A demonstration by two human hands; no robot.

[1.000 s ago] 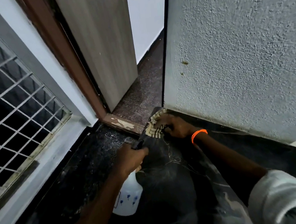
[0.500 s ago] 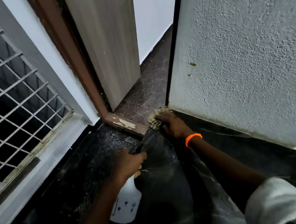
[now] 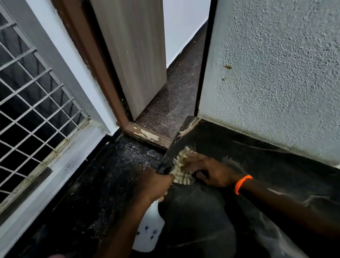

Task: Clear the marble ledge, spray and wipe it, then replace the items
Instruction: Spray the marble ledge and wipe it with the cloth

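Marble ledge (image 3: 274, 172): one dark veined slab along the textured wall (image 3: 283, 54).
Cloth (image 3: 182, 167): one, nubby and pale, lying on the ledge under the right fingers.
Right hand (image 3: 211, 171): fingers (image 3: 193, 160) pressed flat on the cloth; one orange wristband (image 3: 243, 183).
Spray bottle (image 3: 148, 232): one, white, hanging below the left fingers.
Left hand (image 3: 156, 183): fingers curled tight around the bottle's neck, touching the cloth's near edge.

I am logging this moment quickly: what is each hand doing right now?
Left hand: closed on the spray bottle.
Right hand: pressing the cloth onto the ledge.
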